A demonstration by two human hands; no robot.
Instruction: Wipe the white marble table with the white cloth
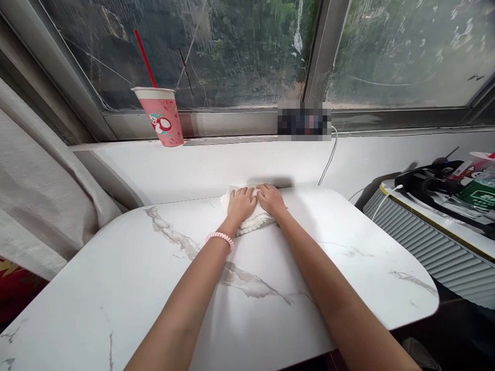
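Observation:
A crumpled white cloth (253, 222) with a scalloped edge lies at the far edge of a white marble-patterned table (154, 288). My left hand (242, 203) rests palm down on its left part, fingers laid forward and slightly apart. Beside it, my right hand (271, 199) presses on the cloth's right part, its fingers also laid forward and a little bent. The two hands nearly touch at the thumbs. Part of the cloth is hidden beneath them. A pink coiled band (221, 237) circles my left wrist.
A pink paper cup (162, 118) with a red straw stands on the window ledge. A pixelated object (304, 121) sits there too, near a white cable (328, 157). Grey curtain (42, 170) hangs at left. At right, a ribbed cabinet (425, 252) carries a green-labelled bottle (479, 196) and dark items.

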